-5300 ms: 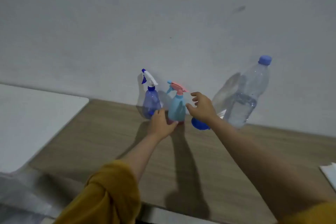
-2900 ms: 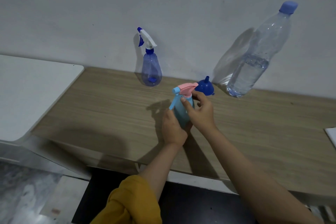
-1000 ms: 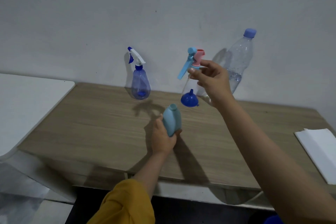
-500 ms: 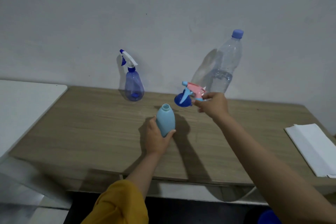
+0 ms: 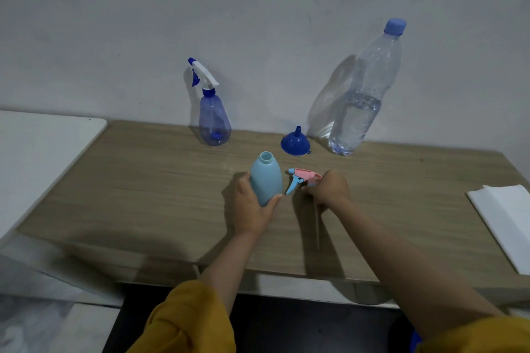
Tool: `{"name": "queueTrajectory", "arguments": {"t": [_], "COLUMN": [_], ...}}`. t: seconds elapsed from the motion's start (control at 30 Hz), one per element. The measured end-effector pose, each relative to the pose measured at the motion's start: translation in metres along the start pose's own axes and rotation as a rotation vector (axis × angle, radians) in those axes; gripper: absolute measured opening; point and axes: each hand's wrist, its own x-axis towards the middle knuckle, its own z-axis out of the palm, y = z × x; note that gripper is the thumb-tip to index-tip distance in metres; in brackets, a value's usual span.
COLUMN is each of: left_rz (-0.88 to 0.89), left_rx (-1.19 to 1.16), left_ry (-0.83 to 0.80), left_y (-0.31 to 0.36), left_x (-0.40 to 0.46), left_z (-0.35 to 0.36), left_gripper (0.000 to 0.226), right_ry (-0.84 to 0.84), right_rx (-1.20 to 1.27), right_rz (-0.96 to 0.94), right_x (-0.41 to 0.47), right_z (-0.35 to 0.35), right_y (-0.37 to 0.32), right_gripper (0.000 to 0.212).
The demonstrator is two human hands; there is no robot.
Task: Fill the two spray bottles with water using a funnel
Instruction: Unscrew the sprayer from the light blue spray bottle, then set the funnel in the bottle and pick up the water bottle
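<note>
My left hand [image 5: 250, 209] grips the light blue spray bottle [image 5: 265, 178], which stands upright on the wooden table [image 5: 143, 195] with its neck uncovered. My right hand [image 5: 329, 189] holds that bottle's pink and blue spray head [image 5: 302, 178] low at the table, just right of the bottle, its thin tube trailing toward me. A dark blue funnel [image 5: 295, 143] sits upside down on the table behind them. The purple spray bottle [image 5: 213, 120] with its white trigger head on stands at the wall. A large clear water bottle [image 5: 362, 100], partly filled and capped in blue, leans by the wall at the right.
A white surface [image 5: 37, 157] adjoins the table on the left. White paper [image 5: 507, 218] lies at the table's right edge. The grey wall runs directly behind the bottles.
My right hand has come down and toward me with the spray head, from beside the funnel to the table right of the light blue bottle. My left hand kept its grip.
</note>
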Motion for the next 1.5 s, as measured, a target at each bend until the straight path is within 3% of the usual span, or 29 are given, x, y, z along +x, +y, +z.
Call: {"name": "queueTrajectory", "arguments": {"t": [0.17,0.37,0.6,0.83,1.0,1.13,1.3,1.4,1.5], "left_rz": [-0.013,-0.001,-0.001,-0.023,-0.025,-0.039,-0.029,-0.027,-0.028], "left_rx": [-0.006,-0.002,0.01,0.004,0.043,0.044,0.058,0.046,0.037], "left_ry": [-0.009,-0.012,-0.003,0.001,0.033,0.047,0.054,0.05,0.044], "left_y": [-0.001,-0.002,-0.005,-0.005,-0.008,-0.01,-0.014,-0.013,-0.014], "left_x": [0.0,0.001,0.001,0.002,0.004,0.005,0.005,0.005,0.005], "left_z": [0.001,0.002,0.004,0.005,0.009,0.012,0.014,0.014,0.014], "left_gripper": [0.082,0.081,0.084,0.086,0.088,0.09,0.092,0.092,0.091], "right_ry": [-0.026,0.025,0.082,-0.014,-0.06,-0.124,-0.157,-0.149,-0.18], "right_rx": [-0.04,-0.291,-0.552,-1.163,-1.431,-1.5,-1.495,-1.386,-1.123], "right_rz": [-0.054,-0.164,-0.645,-0.969,-0.958,-0.929,-0.927,-0.963,-0.937], "right_x": [0.004,0.005,0.044,0.094,0.113,0.124,0.132,0.133,0.126], "right_z": [0.003,-0.021,-0.049,-0.039,-0.019,-0.01,-0.007,-0.013,-0.026], "right_y": [0.005,0.001,-0.036,-0.084,-0.101,-0.105,-0.108,-0.112,-0.118], "right_gripper": [0.027,0.05,0.03,0.06,0.073,0.081,0.068,0.068,0.075]}}
